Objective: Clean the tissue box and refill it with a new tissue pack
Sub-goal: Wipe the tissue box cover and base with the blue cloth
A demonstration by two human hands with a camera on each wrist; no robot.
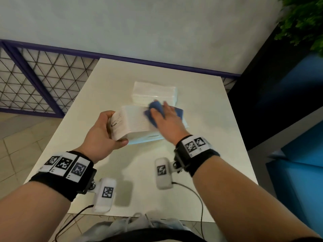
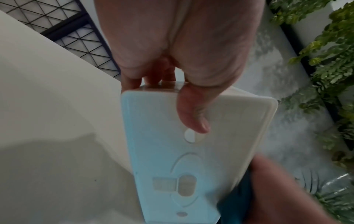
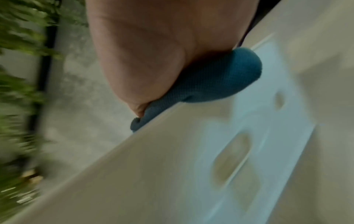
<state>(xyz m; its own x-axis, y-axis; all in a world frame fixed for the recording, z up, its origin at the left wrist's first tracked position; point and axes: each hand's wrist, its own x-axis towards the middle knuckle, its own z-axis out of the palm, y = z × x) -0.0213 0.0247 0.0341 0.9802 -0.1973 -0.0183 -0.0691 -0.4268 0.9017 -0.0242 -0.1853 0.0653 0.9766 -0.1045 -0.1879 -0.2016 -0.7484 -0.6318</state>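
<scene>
A white tissue box lies tilted above the white table. My left hand grips its left end, thumb on the near face and fingers behind; in the left wrist view the thumb lies on the box. My right hand presses a blue cloth flat on the box's top right part, fingers fairly straight. The right wrist view shows the cloth squeezed between palm and box. A white tissue pack lies on the table just behind the box.
A wall borders the table's far edge. A wire-mesh railing stands to the left, a dark and blue panel to the right, with green plants above it. Cables hang from both wrist cameras near the table's front edge.
</scene>
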